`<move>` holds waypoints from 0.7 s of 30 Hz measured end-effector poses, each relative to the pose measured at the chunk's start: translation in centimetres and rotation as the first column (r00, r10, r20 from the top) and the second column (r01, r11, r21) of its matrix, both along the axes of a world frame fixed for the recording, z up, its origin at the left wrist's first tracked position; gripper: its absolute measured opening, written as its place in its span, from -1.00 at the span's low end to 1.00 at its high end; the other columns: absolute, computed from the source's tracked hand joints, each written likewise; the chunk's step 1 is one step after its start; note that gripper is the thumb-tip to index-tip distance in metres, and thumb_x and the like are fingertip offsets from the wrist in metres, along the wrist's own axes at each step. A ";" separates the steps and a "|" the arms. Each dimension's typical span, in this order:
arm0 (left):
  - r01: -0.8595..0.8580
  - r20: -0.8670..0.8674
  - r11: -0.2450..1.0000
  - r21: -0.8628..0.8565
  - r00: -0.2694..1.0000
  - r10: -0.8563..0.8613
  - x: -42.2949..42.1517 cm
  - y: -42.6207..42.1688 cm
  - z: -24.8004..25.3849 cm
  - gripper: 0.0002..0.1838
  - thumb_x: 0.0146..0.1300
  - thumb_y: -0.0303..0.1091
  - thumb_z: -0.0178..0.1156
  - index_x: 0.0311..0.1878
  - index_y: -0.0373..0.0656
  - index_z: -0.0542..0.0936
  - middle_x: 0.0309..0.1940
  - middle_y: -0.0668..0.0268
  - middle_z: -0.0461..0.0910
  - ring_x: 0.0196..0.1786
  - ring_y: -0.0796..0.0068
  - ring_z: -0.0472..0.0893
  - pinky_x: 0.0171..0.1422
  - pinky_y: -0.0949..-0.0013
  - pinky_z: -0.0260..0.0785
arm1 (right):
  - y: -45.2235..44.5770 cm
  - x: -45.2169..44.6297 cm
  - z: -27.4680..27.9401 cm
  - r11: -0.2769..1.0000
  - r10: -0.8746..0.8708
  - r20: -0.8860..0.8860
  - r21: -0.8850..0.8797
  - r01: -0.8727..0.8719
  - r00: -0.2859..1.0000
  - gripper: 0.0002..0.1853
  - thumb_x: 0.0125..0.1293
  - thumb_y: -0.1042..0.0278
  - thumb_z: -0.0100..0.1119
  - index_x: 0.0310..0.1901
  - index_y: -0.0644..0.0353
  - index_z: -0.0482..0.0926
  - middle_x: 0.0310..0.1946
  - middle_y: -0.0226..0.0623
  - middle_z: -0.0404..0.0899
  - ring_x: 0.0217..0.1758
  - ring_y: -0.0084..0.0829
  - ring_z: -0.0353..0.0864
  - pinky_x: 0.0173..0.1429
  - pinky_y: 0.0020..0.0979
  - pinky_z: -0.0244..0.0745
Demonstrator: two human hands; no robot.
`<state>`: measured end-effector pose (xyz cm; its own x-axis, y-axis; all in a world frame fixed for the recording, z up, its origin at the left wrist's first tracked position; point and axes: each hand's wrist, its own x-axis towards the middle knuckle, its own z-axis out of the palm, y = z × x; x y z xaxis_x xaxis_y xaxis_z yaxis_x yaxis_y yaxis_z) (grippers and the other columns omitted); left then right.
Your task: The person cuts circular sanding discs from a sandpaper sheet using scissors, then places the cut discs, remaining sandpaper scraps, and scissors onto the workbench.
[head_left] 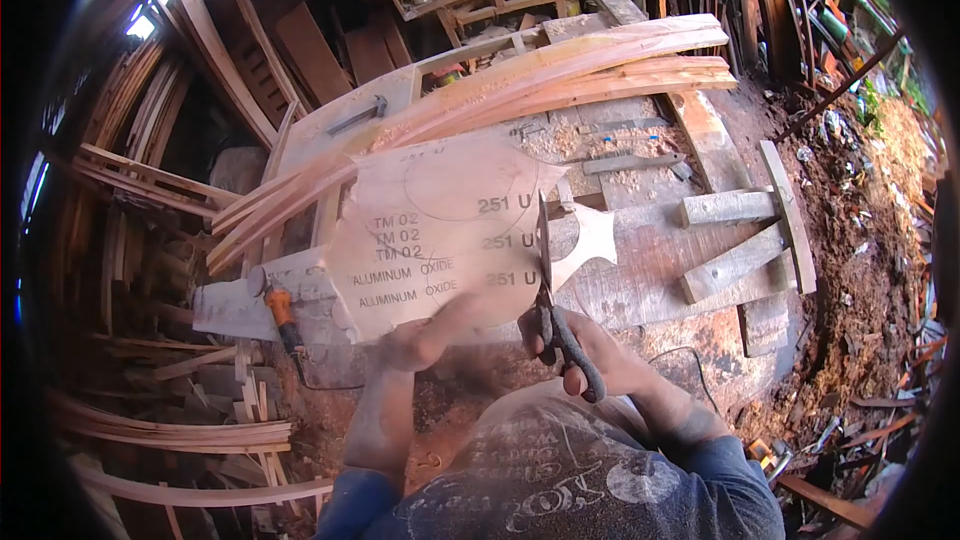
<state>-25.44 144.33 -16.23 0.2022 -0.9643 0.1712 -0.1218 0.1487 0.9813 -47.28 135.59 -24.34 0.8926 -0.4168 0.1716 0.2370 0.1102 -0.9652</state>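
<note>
A large sheet of sandpaper (430,225), its pale back printed "ALUMINUM OXIDE" and "251 U", is raised in front of me over the workbench. Pencilled curves, one a round outline, show on it. My left hand (425,335) grips the sheet's near edge with closed fingers. In my right hand (603,352) are the dark-handled scissors (577,348), blades pointing away from me at the sheet's right edge. How far apart the blades are is hard to see. A pale scrap with curved edges (597,240) shows just right of the blades.
Long curved wooden pieces (480,100) lie across the bench's far side. An orange power tool with a round disc (281,312) rests at the left. Wooden blocks (735,207) sit at the right, near a hand tool (632,163) among shavings. Stacked timber (190,432) stands at the left.
</note>
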 end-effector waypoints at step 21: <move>0.051 0.428 0.998 0.032 0.902 -0.060 3.7 -3.5 -1.9 -0.75 0.32 -0.47 0.28 0.04 -0.27 0.70 -0.10 0.19 0.75 -0.06 0.32 0.74 0.03 0.30 0.61 | -2.4 1.3 -1.4 0.995 -0.041 -0.034 0.094 0.044 0.999 -0.24 0.08 -0.46 0.35 -0.13 0.18 0.43 -0.29 -0.48 0.37 -0.24 -0.60 0.30 -0.19 -0.47 0.28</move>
